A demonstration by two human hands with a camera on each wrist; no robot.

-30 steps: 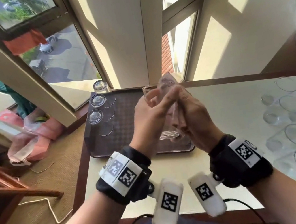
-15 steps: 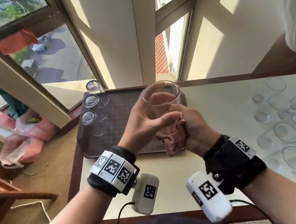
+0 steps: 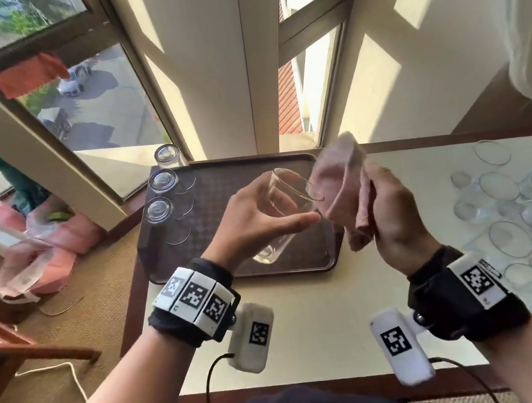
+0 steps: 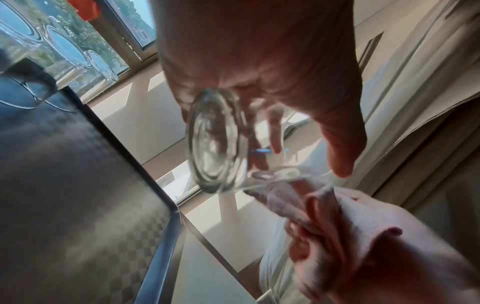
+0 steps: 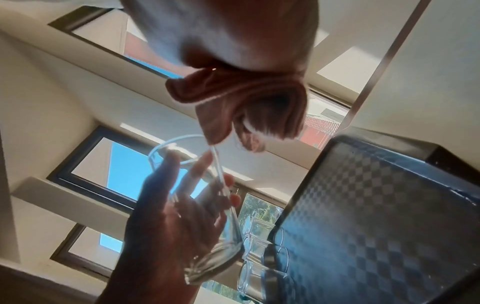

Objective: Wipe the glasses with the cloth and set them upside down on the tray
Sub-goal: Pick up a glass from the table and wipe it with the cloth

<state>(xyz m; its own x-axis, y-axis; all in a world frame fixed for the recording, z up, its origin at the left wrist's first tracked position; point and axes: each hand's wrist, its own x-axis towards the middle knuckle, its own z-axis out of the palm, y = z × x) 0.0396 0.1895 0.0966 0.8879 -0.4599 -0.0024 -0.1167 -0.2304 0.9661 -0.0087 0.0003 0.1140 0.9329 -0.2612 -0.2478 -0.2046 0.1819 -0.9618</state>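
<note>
**Glass in our left hand, cloth in our right, both over the tray**

Far left, on the floor beside the bench, we see pink bags and a white cord on the carpet. On the bench sits the dark checkered tray, close to the window. Along its left edge stand three glasses in a row, all upside down with their bases uppermost; the right wrist view shows the same row at the tray's edge.

Next comes our left hand, raised above the tray. Its grip is closed around one glass: the thumb lies across the near side and the fingers curl behind the wall. The glass is tilted, its mouth pointing up and to the right, its thick base down toward our wrist. In the left wrist view the base faces the camera, with the fingers seen through the wall.

Just right of the glass's mouth is the pink cloth, bunched and folded in our right hand, whose grip is clenched on it. In the head view the cloth overlaps the rim; in the right wrist view a hanging corner meets the rim. Whether any cloth is inside the glass, we cannot tell.

Far right on the bench stands a cluster of clear glasses, upright with mouths open, well apart from the tray.
</note>
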